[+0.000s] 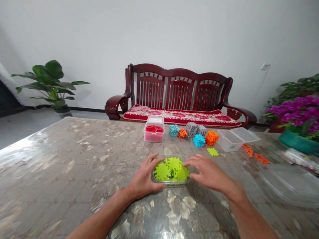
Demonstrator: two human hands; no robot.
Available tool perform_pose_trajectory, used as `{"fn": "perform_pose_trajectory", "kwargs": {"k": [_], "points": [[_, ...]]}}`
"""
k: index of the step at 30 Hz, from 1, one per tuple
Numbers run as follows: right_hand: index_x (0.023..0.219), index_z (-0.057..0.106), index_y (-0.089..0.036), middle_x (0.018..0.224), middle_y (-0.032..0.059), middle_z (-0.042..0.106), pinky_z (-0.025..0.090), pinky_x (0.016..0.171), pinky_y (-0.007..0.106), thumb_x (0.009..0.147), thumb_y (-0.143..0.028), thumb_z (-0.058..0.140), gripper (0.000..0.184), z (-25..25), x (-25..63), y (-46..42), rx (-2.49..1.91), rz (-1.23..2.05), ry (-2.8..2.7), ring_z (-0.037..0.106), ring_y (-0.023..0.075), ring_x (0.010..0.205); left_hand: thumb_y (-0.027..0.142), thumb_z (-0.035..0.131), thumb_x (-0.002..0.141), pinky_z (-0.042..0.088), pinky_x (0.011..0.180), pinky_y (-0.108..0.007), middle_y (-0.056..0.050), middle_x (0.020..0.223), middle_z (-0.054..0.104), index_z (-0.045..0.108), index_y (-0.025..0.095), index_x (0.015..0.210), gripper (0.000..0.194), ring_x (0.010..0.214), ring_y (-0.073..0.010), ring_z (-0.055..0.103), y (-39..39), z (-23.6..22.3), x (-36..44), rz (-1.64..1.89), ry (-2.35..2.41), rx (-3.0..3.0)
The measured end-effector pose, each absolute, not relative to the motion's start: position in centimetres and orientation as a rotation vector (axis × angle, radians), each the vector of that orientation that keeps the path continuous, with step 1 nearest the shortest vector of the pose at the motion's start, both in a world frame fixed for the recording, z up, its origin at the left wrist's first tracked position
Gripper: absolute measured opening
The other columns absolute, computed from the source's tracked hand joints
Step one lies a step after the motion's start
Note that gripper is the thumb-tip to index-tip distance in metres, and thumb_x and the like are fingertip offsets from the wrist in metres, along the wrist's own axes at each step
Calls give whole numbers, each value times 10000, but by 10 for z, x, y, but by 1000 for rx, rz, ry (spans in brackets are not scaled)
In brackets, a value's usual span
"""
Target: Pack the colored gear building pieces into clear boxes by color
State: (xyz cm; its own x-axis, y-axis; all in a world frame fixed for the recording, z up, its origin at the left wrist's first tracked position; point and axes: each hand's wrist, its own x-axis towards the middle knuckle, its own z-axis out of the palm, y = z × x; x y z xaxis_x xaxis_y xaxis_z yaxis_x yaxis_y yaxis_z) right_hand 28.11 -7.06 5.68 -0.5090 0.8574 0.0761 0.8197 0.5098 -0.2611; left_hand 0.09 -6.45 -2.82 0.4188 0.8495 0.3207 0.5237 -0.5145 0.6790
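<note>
A clear plastic container [156, 179] sits on the marble-patterned table [62, 166] in front of me, filled with lime-green gear-shaped pieces [171, 168]. My left hand [146, 177] cups the container's left side, fingers curved around its wall. My right hand [208, 172] rests at its right side, fingertips touching the green pieces near the rim. One loose green piece [212, 151] lies on the table just beyond.
Farther back stand a clear box of red pieces [154, 132], clusters of teal, grey and orange pieces [196, 132], an open clear box [230, 139] and loose orange pieces [254, 154]. A clear lid [289, 184] lies at right. Flowers, a bench and a plant stand behind.
</note>
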Motion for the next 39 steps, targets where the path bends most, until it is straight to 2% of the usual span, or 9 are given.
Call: {"fn": "perform_pose_trajectory", "kwargs": {"k": [4,9,14,18,21,27,31,35,39], "points": [[1098,743,-272,1115,26,739,431,976,385,823,-115,609,343,59,276,-71,-1338,272,-2576,603,222,1056,313,850,649,372,1156,-534,-149,1523,392,507,233,1404,833,1405,-387,407,-65,-28,1,908,1156,2185],[997,782,-279,1037,28,752,440,914,371,861,-134,598,270,58,268,-75,-1267,214,-2636,597,218,984,313,848,655,378,1148,-549,-134,1521,393,486,271,1419,846,1406,-372,410,-64,-30,2,918,1147,2191],[939,785,-273,1038,14,763,445,924,361,846,-118,559,289,55,273,-67,-1284,250,-2586,616,213,989,292,847,645,366,1161,-541,-137,1519,387,484,256,1411,849,1416,-365,397,-64,-29,2,919,1144,2173],[974,777,-254,1046,32,772,465,942,358,857,-209,535,273,41,312,-38,-1588,206,-2198,664,228,1001,250,824,641,361,1172,-524,-133,1510,402,472,241,1411,846,1411,-351,408,-65,-27,1,923,1144,2173],[1126,738,-224,1124,78,754,480,923,363,863,-219,490,361,24,351,-17,-1939,13,-1840,675,260,1043,226,809,631,366,1170,-526,-130,1496,424,464,246,1415,856,1402,-354,423,-66,-27,0,930,1155,2176],[1298,606,-155,1207,172,697,446,956,394,932,-379,509,439,-5,386,-3,-2305,-262,-1799,634,306,1136,257,817,629,374,1167,-525,-134,1483,435,471,238,1409,854,1396,-359,427,-66,-29,0,946,1159,2184],[1281,616,-163,1163,174,713,470,874,399,960,-406,468,429,-12,383,0,-2403,-200,-1830,664,321,1063,287,820,641,371,1168,-524,-135,1487,427,463,235,1407,847,1397,-357,423,-67,-29,-1,935,1145,2188],[1224,655,-190,1074,172,739,488,780,378,942,-341,477,366,-12,382,-1,-2436,-177,-1817,696,317,984,294,829,635,356,1178,-520,-133,1487,422,446,238,1415,871,1399,-353,418,-69,-28,-1,935,1131,2180],[1176,665,-171,1027,177,746,500,767,373,908,-309,517,336,-9,380,-4,-2452,-172,-1829,709,323,969,291,827,632,350,1183,-518,-132,1478,433,445,234,1413,872,1398,-350,416,-69,-28,-1,946,1121,2173]]}}
